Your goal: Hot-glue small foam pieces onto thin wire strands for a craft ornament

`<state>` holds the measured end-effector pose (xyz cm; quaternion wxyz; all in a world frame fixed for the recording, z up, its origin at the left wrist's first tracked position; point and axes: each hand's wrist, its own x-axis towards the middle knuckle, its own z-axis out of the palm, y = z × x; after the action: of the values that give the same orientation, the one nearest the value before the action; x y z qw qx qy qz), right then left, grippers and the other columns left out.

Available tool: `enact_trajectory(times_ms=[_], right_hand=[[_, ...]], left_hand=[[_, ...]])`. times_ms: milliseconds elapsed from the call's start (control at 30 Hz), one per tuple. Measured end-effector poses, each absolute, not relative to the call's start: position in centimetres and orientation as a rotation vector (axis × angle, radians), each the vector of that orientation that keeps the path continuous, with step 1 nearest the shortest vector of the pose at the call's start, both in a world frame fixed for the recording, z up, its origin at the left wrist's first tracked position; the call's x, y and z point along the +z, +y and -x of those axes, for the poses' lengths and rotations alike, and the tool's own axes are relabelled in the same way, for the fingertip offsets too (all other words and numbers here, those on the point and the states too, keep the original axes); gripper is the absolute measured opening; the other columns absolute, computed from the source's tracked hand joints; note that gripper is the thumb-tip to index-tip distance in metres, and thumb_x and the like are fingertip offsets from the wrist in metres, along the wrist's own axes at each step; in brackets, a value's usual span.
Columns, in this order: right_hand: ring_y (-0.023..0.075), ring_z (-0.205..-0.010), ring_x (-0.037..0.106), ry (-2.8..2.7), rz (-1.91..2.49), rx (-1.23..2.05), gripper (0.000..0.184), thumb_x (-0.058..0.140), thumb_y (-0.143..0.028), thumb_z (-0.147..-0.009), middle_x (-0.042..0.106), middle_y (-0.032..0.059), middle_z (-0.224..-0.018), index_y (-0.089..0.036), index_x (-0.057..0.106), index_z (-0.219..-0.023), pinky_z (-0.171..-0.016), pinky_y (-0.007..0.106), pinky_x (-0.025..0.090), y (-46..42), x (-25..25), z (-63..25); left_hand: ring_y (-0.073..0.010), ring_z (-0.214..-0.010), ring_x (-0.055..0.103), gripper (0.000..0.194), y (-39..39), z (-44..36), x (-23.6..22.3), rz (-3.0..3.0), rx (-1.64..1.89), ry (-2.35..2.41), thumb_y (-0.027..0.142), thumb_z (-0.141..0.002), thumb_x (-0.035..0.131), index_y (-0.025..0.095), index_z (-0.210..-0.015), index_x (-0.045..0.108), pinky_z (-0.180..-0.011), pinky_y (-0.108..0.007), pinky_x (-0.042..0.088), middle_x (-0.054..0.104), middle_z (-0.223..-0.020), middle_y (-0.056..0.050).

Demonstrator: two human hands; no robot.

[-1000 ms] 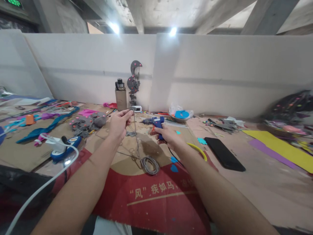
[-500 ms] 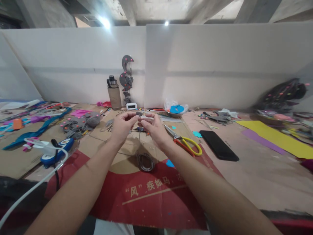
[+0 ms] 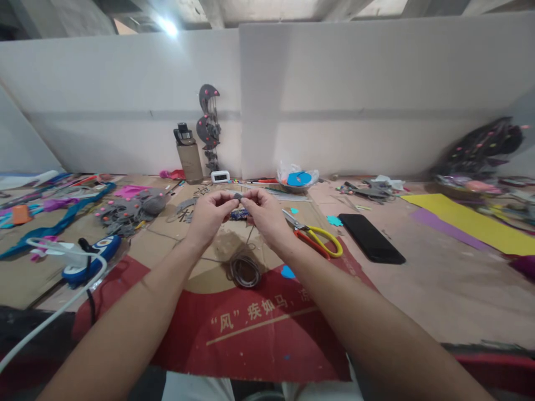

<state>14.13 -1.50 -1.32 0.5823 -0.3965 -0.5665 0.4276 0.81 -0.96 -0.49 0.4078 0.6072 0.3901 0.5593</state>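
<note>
A small dark grey piece (image 3: pixel 238 196), perhaps felt, is pinched between the fingertips of my left hand (image 3: pixel 212 214) and my right hand (image 3: pixel 264 214). Both hands are closed and meet above the cardboard sheet; most of the piece is hidden by the fingers. A thin grey cord runs down from near my right fingers to a loose coil of cord (image 3: pixel 246 271) lying on the red and brown cardboard (image 3: pixel 259 345). Beside my right wrist lie scissors (image 3: pixel 320 240) with yellow and orange handles.
A black phone (image 3: pixel 371 238) lies to the right, near yellow sheet (image 3: pixel 463 220). Left are grey pieces with pink dots (image 3: pixel 131 209) and a blue power strip (image 3: pixel 92 262) with a white cable. A bottle (image 3: pixel 189 156) and a hanging grey ornament (image 3: pixel 209 125) stand at the back wall.
My hands have drawn closer together around the small grey piece. The cord now hangs nearer my right hand than the middle. The whole view has shifted slightly.
</note>
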Motion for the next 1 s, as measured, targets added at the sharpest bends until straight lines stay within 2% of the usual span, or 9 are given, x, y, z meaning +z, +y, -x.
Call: enact_trajectory(times_ms=[300,500,800,1000], right_hand=[[0.0086,-0.054,0.042,-1.392,0.985,0.859,0.016,0.055,-0.034,-0.076,0.051,-0.0036,-0.064,-0.018,0.056,-0.075,-0.050,0.021,0.034,-1.34,-1.58,-14.38],[0.0089,-0.055,0.042,-1.424,1.019,0.817,0.014,0.054,-0.032,-0.075,0.051,-0.0037,-0.063,-0.018,0.056,-0.073,-0.052,0.022,0.034,-1.62,-1.46,-14.31],[0.0082,-0.057,0.045,-1.450,0.935,0.948,0.015,0.055,-0.031,-0.075,0.053,-0.0034,-0.069,-0.018,0.056,-0.082,-0.051,0.021,0.037,-1.88,-1.67,-13.83],[0.0073,-0.053,0.043,-1.315,0.949,1.014,0.017,0.056,-0.035,-0.074,0.049,-0.0050,-0.065,-0.020,0.053,-0.078,-0.046,0.019,0.036,-1.24,-2.22,-14.09]], left_hand=[[-0.0075,-0.043,0.041,0.014,-1.16,-0.54,-0.13,-1.572,1.331,0.935,0.029,-0.069,0.064,0.015,-0.069,0.065,-0.042,-0.022,0.029,0.053,-0.053,0.001],[-0.0070,-0.041,0.039,0.015,-1.37,-0.66,0.06,-1.617,1.337,0.995,0.029,-0.067,0.066,0.015,-0.064,0.062,-0.041,-0.022,0.027,0.048,-0.046,0.003],[-0.0066,-0.041,0.037,0.008,-0.86,-0.48,-0.44,-1.568,1.431,1.062,0.022,-0.066,0.062,0.015,-0.061,0.060,-0.042,-0.022,0.025,0.047,-0.046,0.004],[-0.0062,-0.042,0.039,0.018,-0.90,-0.48,-0.06,-1.445,1.259,0.924,0.031,-0.067,0.069,0.014,-0.064,0.063,-0.041,-0.021,0.027,0.048,-0.048,0.002]])
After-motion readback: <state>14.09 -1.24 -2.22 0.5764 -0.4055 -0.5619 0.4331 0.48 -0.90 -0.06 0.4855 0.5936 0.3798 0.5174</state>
